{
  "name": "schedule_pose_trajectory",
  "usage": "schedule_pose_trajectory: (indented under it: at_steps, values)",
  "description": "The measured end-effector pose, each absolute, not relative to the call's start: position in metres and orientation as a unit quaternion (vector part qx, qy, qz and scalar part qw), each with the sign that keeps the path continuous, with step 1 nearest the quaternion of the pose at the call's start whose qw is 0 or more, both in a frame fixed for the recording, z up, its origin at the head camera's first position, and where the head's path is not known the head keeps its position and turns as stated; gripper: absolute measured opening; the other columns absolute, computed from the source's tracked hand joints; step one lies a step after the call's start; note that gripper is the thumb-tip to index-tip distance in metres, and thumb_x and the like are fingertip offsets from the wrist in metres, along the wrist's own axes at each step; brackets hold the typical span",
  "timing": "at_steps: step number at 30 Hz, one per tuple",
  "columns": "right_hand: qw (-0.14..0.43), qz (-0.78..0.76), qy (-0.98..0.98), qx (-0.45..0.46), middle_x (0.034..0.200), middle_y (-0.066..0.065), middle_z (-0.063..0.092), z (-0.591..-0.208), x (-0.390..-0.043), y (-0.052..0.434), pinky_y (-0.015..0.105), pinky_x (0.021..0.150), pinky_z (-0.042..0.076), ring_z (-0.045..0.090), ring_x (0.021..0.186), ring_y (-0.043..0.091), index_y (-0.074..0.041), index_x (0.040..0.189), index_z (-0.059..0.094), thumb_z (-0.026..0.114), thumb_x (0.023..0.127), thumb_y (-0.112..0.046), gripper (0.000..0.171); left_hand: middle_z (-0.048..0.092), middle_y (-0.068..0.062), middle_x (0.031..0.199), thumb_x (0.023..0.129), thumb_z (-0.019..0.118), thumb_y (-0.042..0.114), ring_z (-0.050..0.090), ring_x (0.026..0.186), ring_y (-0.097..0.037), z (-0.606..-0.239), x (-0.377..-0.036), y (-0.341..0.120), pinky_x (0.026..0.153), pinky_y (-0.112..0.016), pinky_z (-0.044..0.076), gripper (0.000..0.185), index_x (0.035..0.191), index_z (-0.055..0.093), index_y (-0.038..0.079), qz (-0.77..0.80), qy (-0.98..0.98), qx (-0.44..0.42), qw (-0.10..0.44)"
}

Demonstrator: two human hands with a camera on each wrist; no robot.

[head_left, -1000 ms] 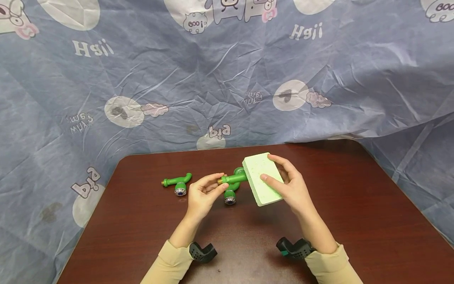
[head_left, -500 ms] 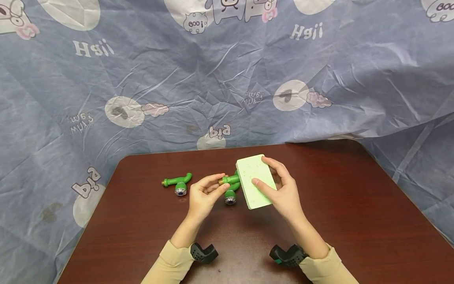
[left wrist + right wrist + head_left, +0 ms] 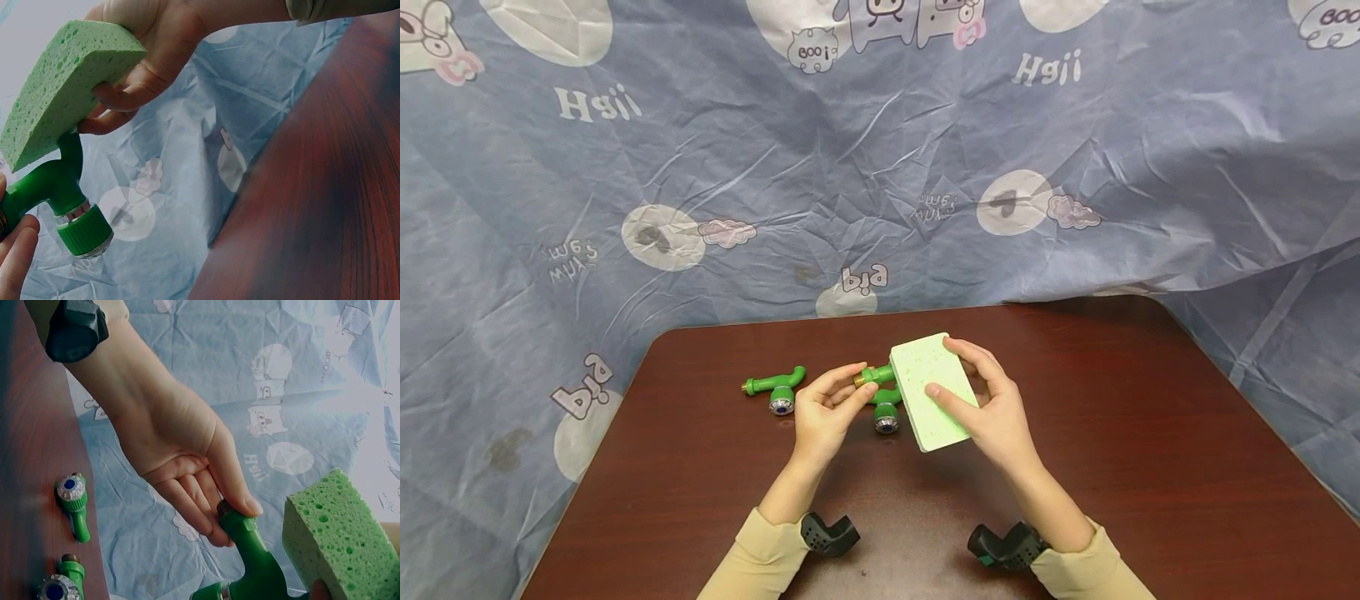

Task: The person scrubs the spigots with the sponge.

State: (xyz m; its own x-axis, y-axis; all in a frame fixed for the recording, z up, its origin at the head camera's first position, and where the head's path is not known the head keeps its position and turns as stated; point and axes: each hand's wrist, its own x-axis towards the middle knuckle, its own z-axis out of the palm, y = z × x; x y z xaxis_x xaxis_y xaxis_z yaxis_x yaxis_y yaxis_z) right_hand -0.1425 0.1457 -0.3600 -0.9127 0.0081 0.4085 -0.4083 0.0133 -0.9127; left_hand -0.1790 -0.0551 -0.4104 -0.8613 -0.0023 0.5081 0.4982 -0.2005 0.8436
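Note:
A green faucet [image 3: 880,374] is held up above the table, its brass threaded end pinched between the thumb and fingers of my left hand [image 3: 822,423]. My right hand [image 3: 1004,427] grips a light green sponge [image 3: 927,387], thumb on the near face and fingers behind. In the left wrist view, the lower edge of the sponge [image 3: 53,103] meets the body of the faucet [image 3: 59,181], and its ribbed knob points down. The head view shows the sponge hiding the faucet's spout end. From the right wrist, the threaded end of the faucet [image 3: 247,544] shows at my left fingertips.
Two more green faucets lie on the dark red-brown table [image 3: 700,500]: one at the left [image 3: 781,387], another faucet [image 3: 886,414] partly hidden behind the held one and the sponge. A blue-grey printed cloth [image 3: 760,183] hangs behind the table's far edge.
The sponge in my right hand has moved left and slightly down along the faucet, covering more of it in the head view. My left hand keeps its pinch, shifting only slightly.

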Motion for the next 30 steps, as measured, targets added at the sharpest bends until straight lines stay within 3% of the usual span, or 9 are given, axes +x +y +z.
schedule_pose_trajectory:
  at_steps: [5, 20, 30]
  values:
    - [0.129, 0.694, -0.690, 0.158, 0.128, 0.009, 0.048, -0.361, -0.140, 0.144, 0.034, 0.052, 0.056, 0.056, 0.089, 0.016, -0.003, 0.129, 0.054, 0.070, 0.078, 0.008, 0.054, 0.065, -0.028, 0.099, 0.079, 0.070, -0.009, 0.068, 0.082, -0.015, -0.410, -0.179, -0.054, 0.068, -0.029, 0.057, 0.030, 0.106, 0.061, -0.017, -0.744, -0.616, -0.200, 0.163]
    - [0.124, 0.709, -0.689, 0.086, 0.104, 0.011, 0.055, -0.355, -0.147, 0.162, 0.026, 0.052, 0.055, 0.059, 0.081, 0.013, -0.007, 0.131, 0.053, 0.071, 0.081, 0.002, 0.054, 0.067, -0.023, 0.096, 0.079, 0.070, -0.008, 0.069, 0.082, -0.016, -0.409, -0.179, -0.057, 0.068, -0.029, 0.057, 0.030, 0.107, 0.061, -0.016, -0.753, -0.603, -0.203, 0.169]
    - [0.107, 0.707, -0.691, 0.103, 0.102, 0.011, 0.055, -0.354, -0.148, 0.166, 0.028, 0.052, 0.055, 0.059, 0.079, 0.014, -0.007, 0.131, 0.053, 0.070, 0.081, 0.003, 0.054, 0.068, -0.016, 0.100, 0.079, 0.070, -0.009, 0.069, 0.082, -0.018, -0.410, -0.180, -0.058, 0.071, -0.031, 0.057, 0.031, 0.109, 0.063, -0.010, -0.768, -0.591, -0.191, 0.159]
